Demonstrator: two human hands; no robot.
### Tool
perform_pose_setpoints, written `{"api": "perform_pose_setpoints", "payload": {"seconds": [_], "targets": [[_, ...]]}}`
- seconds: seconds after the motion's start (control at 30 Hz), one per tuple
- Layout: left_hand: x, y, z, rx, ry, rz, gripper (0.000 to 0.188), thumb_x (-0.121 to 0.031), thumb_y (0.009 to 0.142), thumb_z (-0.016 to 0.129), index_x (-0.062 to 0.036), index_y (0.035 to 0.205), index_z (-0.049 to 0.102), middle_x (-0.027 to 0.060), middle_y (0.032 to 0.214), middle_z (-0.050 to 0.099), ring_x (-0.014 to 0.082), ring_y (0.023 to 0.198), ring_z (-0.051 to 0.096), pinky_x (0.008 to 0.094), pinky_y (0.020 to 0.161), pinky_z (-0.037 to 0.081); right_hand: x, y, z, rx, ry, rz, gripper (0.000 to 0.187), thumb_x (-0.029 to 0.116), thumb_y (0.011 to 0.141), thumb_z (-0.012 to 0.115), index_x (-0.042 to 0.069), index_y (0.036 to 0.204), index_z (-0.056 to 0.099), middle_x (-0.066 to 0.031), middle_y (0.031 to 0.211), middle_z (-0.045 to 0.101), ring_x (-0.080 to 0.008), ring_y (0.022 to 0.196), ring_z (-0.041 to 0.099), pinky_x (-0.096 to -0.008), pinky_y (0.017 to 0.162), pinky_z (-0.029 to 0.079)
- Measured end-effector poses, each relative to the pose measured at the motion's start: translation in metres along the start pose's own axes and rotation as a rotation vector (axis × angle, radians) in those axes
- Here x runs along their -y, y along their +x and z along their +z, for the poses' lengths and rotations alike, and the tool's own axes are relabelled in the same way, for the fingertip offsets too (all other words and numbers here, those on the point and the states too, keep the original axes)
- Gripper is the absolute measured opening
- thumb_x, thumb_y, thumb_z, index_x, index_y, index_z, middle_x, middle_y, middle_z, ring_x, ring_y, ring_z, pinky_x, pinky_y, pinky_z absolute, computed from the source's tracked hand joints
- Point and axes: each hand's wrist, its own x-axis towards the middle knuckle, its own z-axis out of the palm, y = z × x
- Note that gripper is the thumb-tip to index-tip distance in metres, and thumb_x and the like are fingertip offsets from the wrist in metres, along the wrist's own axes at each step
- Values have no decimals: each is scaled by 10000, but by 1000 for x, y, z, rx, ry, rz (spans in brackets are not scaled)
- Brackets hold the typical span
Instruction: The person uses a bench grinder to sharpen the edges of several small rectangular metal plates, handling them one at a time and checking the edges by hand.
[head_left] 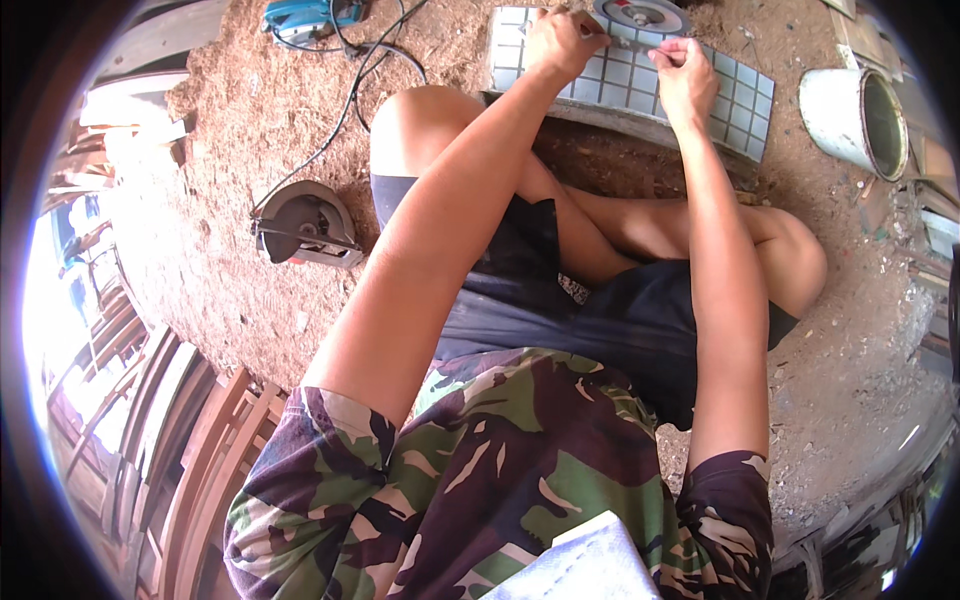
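Note:
A slab faced with small pale square tiles (738,100) lies in front of my crossed legs. Over its far left part, my left hand (562,45) is closed, thumb and fingertips pinched together. My right hand (686,80) is closed in a pinch too, lower and to the right over the same tiles. Something small and greyish seems to lie between the two sets of fingertips; it is too small to name. Just beyond the hands, at the top edge, sits a round grey disc (645,14), partly cut off by the picture's edge.
A circular saw (305,225) rests on the sawdust-covered ground left of my knee. Farther off lies a blue power tool (312,14) with a dark cable (357,88) looping toward me. A dirty white bucket (845,118) lies tipped at the right. Wooden pieces (205,470) are stacked at lower left.

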Motion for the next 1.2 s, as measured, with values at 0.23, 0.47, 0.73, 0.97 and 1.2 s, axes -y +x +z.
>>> {"api": "perform_pose_setpoints", "payload": {"seconds": [0.23,0.47,0.73,0.97,1.2], "targets": [[10,17,4,-76,-105,-18,212,-211,785,815,-52,925,806,188,991,763,344,932,731,438,861,566,7,5,14,-121,-171,-8,465,407,802,884,93,1095,706,-19,1001,778,-270,1035,677,-456,1003,421],[4,21,2,-7,-88,-56,240,-240,812,819,-49,956,798,166,870,771,337,831,744,426,792,577,-6,8,10,-47,-288,-69,360,567,849,780,236,982,832,-7,982,776,-293,1056,638,-467,1003,341],[7,16,2,4,-177,-85,255,-265,844,814,-52,984,794,180,895,776,328,841,756,432,785,576,-7,10,14,-82,-237,-84,339,555,863,780,232,950,833,15,887,785,-250,969,662,-466,1028,308],[2,17,3,16,-135,-97,259,-266,855,805,-48,996,792,181,899,773,338,847,752,432,784,575,-13,12,15,-95,-278,-103,354,559,862,786,214,928,828,27,868,790,-213,922,682,-523,1043,273],[14,16,10,99,-70,-141,323,-467,858,792,-172,987,827,62,934,797,243,955,726,408,1049,450,5,10,9,-28,-243,30,270,486,850,818,229,930,839,-33,968,771,-317,1062,624,-582,1056,271]]}}
